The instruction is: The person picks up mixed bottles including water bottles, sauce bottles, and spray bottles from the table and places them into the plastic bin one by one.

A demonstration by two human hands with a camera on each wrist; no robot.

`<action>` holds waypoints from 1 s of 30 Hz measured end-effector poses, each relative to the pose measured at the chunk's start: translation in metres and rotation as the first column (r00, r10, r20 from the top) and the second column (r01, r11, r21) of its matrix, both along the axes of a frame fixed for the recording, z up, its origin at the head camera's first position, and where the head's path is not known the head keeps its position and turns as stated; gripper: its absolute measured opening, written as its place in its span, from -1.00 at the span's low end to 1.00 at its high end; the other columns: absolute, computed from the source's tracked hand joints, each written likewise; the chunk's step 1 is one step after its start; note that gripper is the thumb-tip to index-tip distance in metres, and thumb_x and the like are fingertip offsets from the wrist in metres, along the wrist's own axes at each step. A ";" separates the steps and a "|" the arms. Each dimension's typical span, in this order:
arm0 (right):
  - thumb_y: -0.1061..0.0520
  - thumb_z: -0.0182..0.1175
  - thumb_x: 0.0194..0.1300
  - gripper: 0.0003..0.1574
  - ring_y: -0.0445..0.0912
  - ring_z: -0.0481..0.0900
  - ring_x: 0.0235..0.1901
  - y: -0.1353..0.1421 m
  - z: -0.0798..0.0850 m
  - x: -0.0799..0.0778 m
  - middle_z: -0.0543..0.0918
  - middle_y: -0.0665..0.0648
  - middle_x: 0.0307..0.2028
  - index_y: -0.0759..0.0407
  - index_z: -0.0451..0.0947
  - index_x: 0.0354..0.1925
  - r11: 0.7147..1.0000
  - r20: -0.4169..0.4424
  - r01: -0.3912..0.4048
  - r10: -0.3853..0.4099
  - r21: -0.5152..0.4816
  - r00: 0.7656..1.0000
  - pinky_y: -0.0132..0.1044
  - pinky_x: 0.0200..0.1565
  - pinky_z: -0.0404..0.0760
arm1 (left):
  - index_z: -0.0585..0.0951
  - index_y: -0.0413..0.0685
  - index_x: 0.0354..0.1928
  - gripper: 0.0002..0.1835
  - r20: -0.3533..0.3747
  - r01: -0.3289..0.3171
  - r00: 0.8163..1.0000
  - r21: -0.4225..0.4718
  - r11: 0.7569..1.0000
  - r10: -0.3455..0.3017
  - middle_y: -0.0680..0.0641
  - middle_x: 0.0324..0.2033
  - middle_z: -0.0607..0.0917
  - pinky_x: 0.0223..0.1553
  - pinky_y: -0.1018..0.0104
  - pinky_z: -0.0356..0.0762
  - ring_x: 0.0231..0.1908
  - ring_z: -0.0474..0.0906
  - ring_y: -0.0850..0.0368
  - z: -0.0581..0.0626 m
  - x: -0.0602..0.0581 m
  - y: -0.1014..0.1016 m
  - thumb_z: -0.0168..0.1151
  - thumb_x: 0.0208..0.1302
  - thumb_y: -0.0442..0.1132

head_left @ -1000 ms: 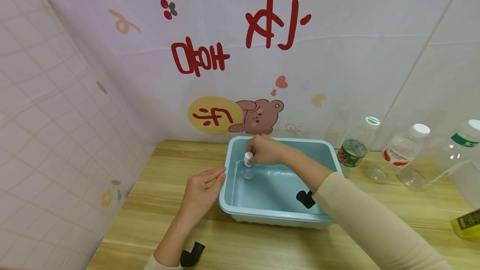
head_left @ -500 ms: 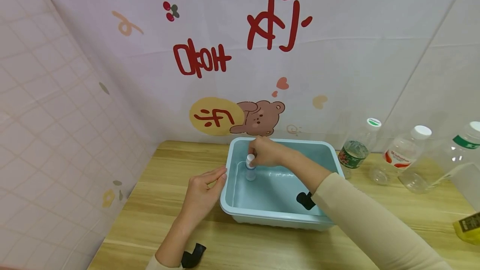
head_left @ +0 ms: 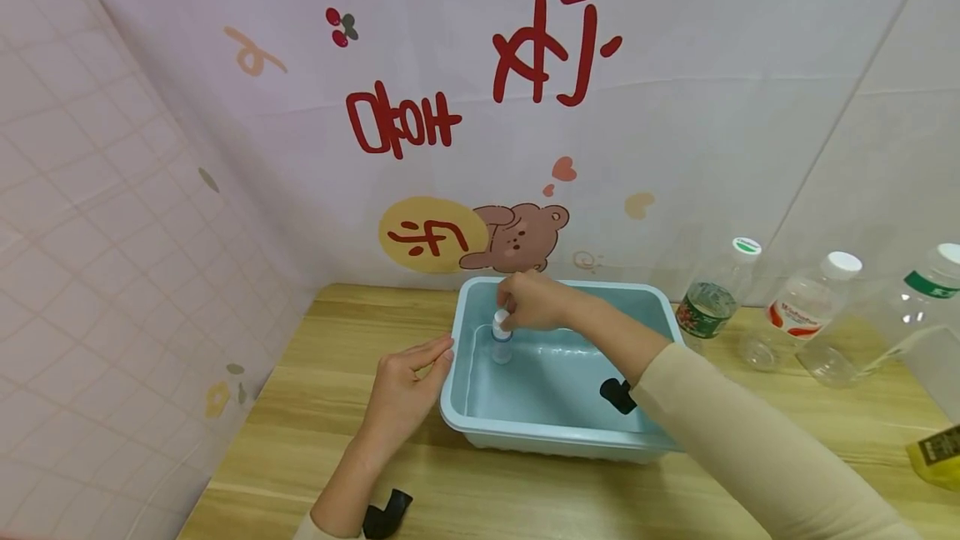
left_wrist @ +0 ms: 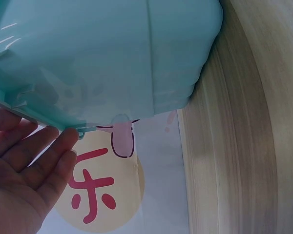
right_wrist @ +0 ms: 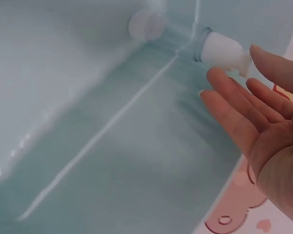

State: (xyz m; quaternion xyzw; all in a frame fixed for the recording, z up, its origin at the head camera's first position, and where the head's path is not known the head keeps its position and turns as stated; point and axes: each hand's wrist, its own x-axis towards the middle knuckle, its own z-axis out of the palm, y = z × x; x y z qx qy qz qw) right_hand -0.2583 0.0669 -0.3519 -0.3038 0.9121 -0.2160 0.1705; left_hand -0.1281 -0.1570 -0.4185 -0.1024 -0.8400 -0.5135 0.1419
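In the head view, a pale blue plastic basin (head_left: 555, 432) stands on the wooden table. My right hand (head_left: 536, 300) reaches inside it to the back left corner. Thumb and fingertips pinch the white top of a small clear bottle (head_left: 502, 348), which stands upright on the basin floor. The right wrist view shows the bottle's white top (right_wrist: 222, 49) between thumb and fingers. At the basin's left rim, my left hand (head_left: 405, 386) rests its nearly straight fingertips against the edge. The left wrist view shows these fingers (left_wrist: 51, 168) touching the rim from outside.
To the basin's right stand clear bottles: one with a green label (head_left: 707, 311), one with a red-and-white label (head_left: 797, 317), one with a green band (head_left: 930, 283). A bottle of yellow liquid (head_left: 936, 461) is at the right edge. A printed cloth (head_left: 675, 123) hangs behind.
The head view has shifted slightly. The right forearm has moved a little to the right, while both hands keep their places at the bottle and the rim.
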 end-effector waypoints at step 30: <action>0.14 0.43 0.37 -0.54 -0.04 0.77 -0.12 0.041 0.073 0.037 0.79 0.14 -0.03 0.23 0.65 0.19 0.995 -0.229 -0.055 0.035 -0.081 0.973 -0.10 -0.02 0.76 | 0.77 -0.19 0.11 -0.71 0.002 0.004 1.000 0.021 1.000 -0.004 -0.14 0.11 0.75 0.15 -0.01 0.65 0.18 0.67 -0.06 -0.002 0.000 0.000 0.39 0.41 -0.30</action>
